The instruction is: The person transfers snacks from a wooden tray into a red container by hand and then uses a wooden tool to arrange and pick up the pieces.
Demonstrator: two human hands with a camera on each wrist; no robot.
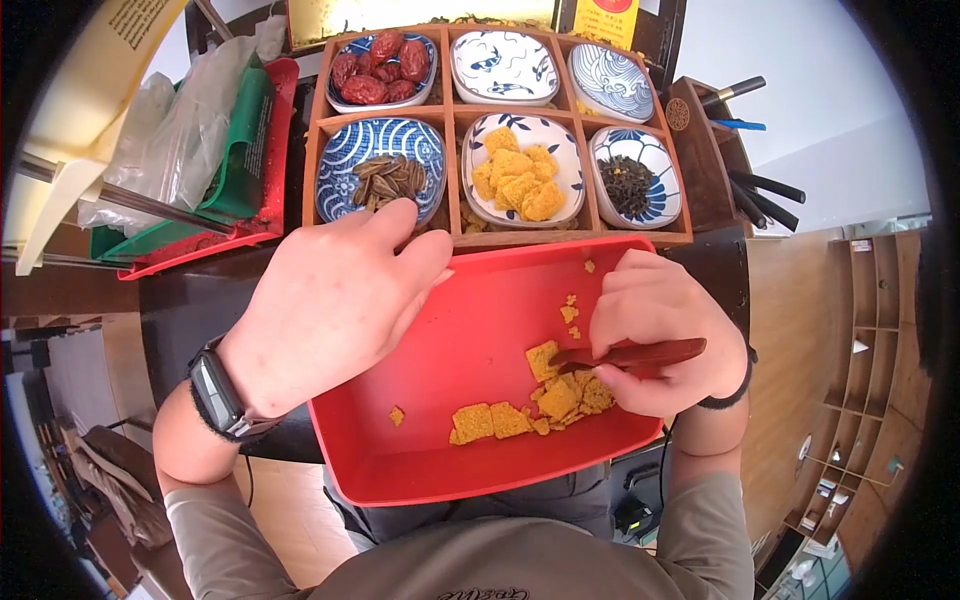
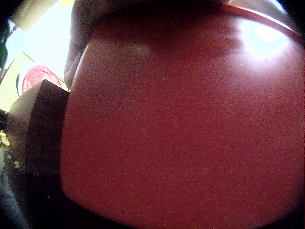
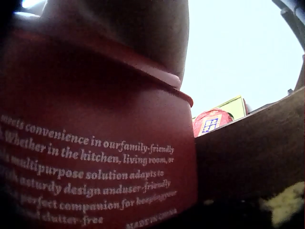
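A red bin (image 1: 440, 350) holds yellow square crackers (image 1: 490, 421) and crumbs, mostly along its near right side. At its far left corner the left hand (image 1: 325, 305) grips the rim with bent fingers. Over the bin's right part, the right hand (image 1: 665, 325) pinches a dark red-brown utensil (image 1: 660, 352), whose tip touches the crackers beside one square piece (image 1: 541, 362). The left wrist view shows the bin's outer wall (image 2: 181, 124) and part of the hand at the top; the right wrist view shows its printed wall (image 3: 105, 162).
Behind the bin stands a wooden divided tray (image 1: 452, 170) with patterned bowls of dates (image 1: 365, 90), seeds (image 1: 385, 180), crackers (image 1: 517, 180) and dark leaves (image 1: 627, 184). Green and red containers (image 1: 240, 150) are at left, and a wooden box with pens (image 1: 708, 145) at right.
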